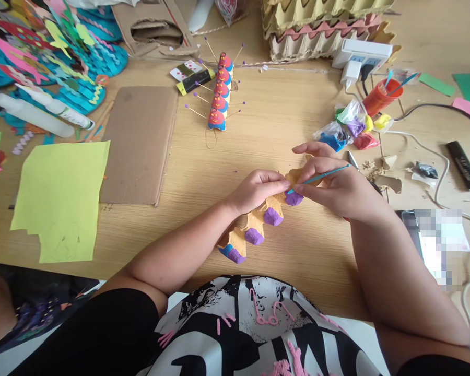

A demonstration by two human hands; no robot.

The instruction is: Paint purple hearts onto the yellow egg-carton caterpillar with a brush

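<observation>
While my left hand [258,189] pinches the upper edge of the orange egg-carton strip with purple-painted cup tips [258,222], its long axis runs diagonally, from the blue-and-purple end cup nearest my body up and away to the cup under my right hand [337,185]. That hand is the nearer one to the cup in question: its fingers are closed around a thin turquoise paintbrush [321,176], handle slanting up and away from the strip, bristles touching the purple tip of the farthest cup. Beyond the strip stands a finished red-and-blue carton caterpillar with pin legs [220,91]; small bags of coloured paint [348,128] lie beyond my right hand.
</observation>
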